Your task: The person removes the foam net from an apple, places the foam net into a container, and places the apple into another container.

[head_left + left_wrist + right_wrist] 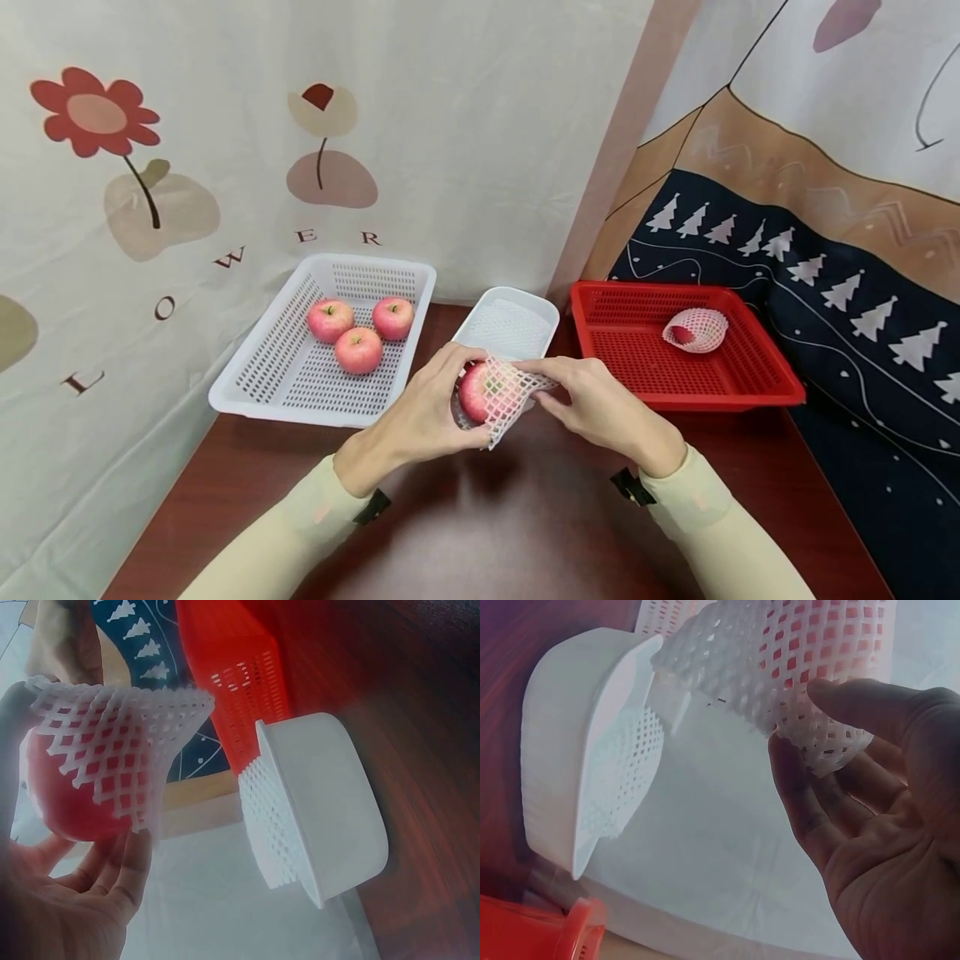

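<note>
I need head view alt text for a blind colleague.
The left hand holds an apple partly covered by a white foam net, which the right hand pinches. Three bare apples sit in a white basket at left; a netted apple lies in a red basket at right; a white tray stands between.

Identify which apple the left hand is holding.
The partly netted apple in the left hand; three bare apples sit in the white basket, and another netted fruit lies in the red basket.

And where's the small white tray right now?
In the head view, the small white tray is near the centre, between the white basket on the left and the red basket on the right, just beyond the held apple.
</note>
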The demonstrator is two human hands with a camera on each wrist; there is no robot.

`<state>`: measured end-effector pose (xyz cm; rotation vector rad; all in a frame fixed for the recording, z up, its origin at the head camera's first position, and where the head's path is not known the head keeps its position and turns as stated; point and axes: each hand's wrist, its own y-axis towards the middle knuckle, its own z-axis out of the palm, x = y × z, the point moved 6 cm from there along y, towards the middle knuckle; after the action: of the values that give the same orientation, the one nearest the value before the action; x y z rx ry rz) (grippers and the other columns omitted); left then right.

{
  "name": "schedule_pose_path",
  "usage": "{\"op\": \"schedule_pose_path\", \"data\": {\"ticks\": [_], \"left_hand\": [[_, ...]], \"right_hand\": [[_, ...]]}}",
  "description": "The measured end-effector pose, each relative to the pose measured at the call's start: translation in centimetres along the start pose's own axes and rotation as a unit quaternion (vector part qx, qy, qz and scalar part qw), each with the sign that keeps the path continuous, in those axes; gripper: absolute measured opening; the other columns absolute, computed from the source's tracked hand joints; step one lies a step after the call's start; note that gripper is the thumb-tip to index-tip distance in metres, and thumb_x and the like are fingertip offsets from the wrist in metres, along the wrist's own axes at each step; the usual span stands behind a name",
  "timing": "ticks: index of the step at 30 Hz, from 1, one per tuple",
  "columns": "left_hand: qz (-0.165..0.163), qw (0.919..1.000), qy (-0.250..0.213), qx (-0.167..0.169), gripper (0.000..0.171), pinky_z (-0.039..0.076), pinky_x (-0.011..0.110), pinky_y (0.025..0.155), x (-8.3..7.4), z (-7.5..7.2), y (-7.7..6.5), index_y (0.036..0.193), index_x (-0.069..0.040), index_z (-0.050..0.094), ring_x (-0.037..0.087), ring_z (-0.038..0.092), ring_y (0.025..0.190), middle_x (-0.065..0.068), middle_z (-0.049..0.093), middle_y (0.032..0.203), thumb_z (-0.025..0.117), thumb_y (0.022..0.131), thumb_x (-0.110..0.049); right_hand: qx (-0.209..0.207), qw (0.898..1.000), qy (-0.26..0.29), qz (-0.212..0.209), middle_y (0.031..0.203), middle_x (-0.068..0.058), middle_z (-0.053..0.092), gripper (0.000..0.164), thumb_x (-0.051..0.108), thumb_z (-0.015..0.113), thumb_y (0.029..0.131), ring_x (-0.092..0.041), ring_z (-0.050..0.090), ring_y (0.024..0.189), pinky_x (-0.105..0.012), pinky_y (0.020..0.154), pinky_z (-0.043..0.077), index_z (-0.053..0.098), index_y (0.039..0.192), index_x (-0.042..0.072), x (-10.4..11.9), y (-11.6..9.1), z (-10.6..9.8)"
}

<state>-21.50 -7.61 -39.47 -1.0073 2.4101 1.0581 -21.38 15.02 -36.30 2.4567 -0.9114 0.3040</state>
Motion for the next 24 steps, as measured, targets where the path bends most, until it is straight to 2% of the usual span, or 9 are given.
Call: {"op": "schedule_pose_path", "data": {"ticks": [7,11,16,24], "left_hand": [[0.0,1.0,0.001,-0.004,0.086,0.063,0.042,0.111,0.08,-0.01,0.06,0.147,-0.007,0.061,0.02,0.068,0.127,0.007,0.068,0.14,0.1,0.073,-0.027],[0.0,1.0,-0.007,-0.005,0.086,0.063,0.046,0.11,0.08,-0.05,0.09,0.147,-0.009,0.061,0.018,0.068,0.126,0.005,0.068,0.139,0.1,0.072,-0.027],[0.002,0.9999,-0.006,-0.01,0.086,0.064,0.045,0.106,0.18,-0.11,0.01,0.147,-0.011,0.061,0.017,0.067,0.123,0.004,0.068,0.137,0.1,0.072,-0.026],[-0.002,0.9999,0.003,-0.013,0.083,0.064,0.042,0.105,0.31,-0.26,0.01,0.147,-0.011,0.061,0.017,0.067,0.12,0.004,0.068,0.134,0.099,0.074,-0.027]], "right_hand": [[-0.01,1.0,-0.009,0.014,0.118,-0.01,0.089,0.049,-0.004,0.094,0.092,-0.014,0.077,0.088,-0.035,0.085,0.072,0.083,0.139,0.007,-0.25,-0.35,-0.34],[-0.008,0.999,-0.005,0.031,0.119,-0.009,0.089,0.047,-0.002,0.095,0.092,-0.012,0.076,0.087,-0.036,0.087,0.073,0.084,0.136,0.01,-0.52,-0.59,-0.35],[-0.017,0.999,-0.003,0.028,0.115,-0.006,0.089,0.045,-0.001,0.097,0.091,-0.01,0.071,0.084,-0.031,0.083,0.072,0.085,0.133,0.011,-0.59,-0.68,-0.38],[-0.024,0.999,0.0,0.032,0.114,-0.005,0.089,0.041,0.0,0.095,0.093,-0.007,0.07,0.081,-0.031,0.08,0.071,0.085,0.131,0.012,-0.87,-0.74,-0.68]]}}
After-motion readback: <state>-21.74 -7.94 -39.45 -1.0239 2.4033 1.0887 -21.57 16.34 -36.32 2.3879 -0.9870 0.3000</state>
